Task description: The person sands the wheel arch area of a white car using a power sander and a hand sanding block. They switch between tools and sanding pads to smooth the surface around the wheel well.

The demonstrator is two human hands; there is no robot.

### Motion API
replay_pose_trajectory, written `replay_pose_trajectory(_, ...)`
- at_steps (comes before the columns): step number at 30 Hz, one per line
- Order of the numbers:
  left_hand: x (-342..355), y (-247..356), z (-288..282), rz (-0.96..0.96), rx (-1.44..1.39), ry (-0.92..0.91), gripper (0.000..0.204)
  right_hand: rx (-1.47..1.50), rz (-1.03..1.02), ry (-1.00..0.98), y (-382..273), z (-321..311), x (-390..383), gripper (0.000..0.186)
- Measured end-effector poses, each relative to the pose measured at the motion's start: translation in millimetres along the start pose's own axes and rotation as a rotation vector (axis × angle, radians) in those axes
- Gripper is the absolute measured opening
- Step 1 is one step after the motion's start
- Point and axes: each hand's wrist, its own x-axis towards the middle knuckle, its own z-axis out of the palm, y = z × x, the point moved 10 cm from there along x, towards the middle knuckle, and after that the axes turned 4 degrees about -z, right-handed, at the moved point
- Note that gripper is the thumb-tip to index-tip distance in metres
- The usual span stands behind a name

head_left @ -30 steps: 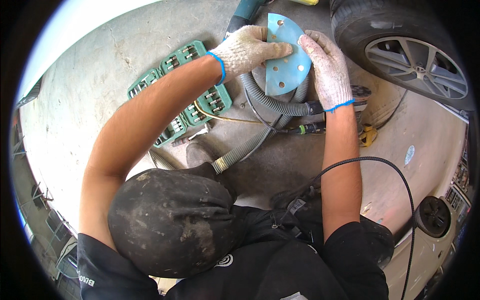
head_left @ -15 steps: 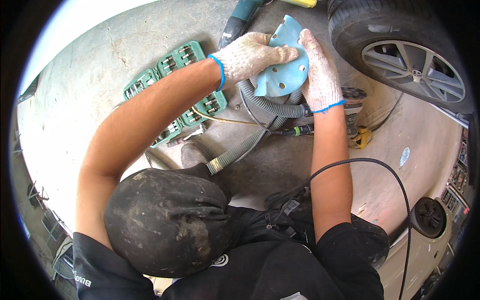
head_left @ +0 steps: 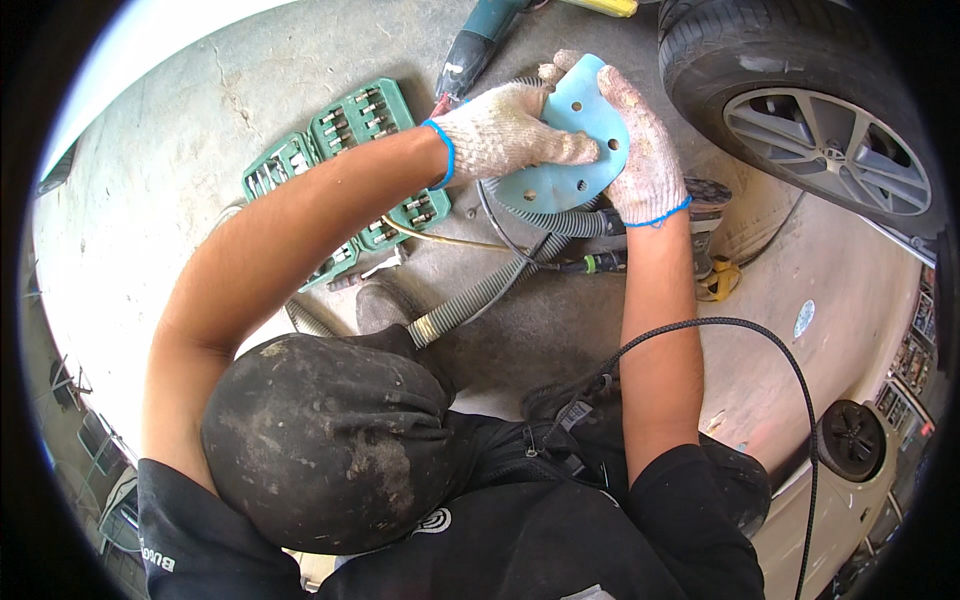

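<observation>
Between my hands is a light blue sanding disc (head_left: 567, 127) with several round holes along its edge. My left hand (head_left: 508, 132), in a white knitted glove with a blue cuff, grips it from the left, thumb lying across its face. On the opposite side my right hand (head_left: 642, 150), gloved the same way, clasps the right edge, its fingertips showing past the far rim. The disc bends a little between them, and its back is hidden. Just beneath it runs a grey corrugated hose (head_left: 565, 222).
An open green socket set case (head_left: 388, 92) lies left of my hands. A teal power tool (head_left: 474, 45) rests beyond them. At the far right stands a car wheel (head_left: 828, 150). A sander (head_left: 706, 225) sits beside my right forearm; a black cable (head_left: 770, 333) loops nearby.
The disc has turned and flattened somewhat, and its curled lower edge has smoothed out. My left hand has shifted slightly down and right along it; the right hand keeps its place.
</observation>
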Motion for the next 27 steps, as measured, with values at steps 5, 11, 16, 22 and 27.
replay_pose_trajectory(5, -1.1, 1.0, 5.6, 0.032, 0.173, -0.066, 0.045, 0.05, 0.13, 0.028, 17.2, -17.2, 1.4, 0.037)
replay_pose_trajectory(11, 4.4, -23.6, -0.8, -0.06, 0.305, -0.159, 0.059, -0.226, -0.034, -0.112, 1.9, 14.4, 0.4, 0.025)
replay_pose_trajectory(16, -6.4, 2.3, 6.7, 0.01, 0.02, -0.278, 0.058, -0.243, -0.208, -0.227, -29.4, 46.6, 3.9, 0.029)
replay_pose_trajectory(22, -12.8, 7.3, 17.6, 0.008, -0.278, -0.517, 0.062, -0.135, -0.1, -0.189, -26.0, 38.5, 3.6, 0.028)
replay_pose_trajectory(27, 2.5, 9.1, -64.0, -0.103, 0.447, 0.11, 0.076, -1.044, -0.517, 0.097, -75.4, 46.3, 26.3, 0.024)
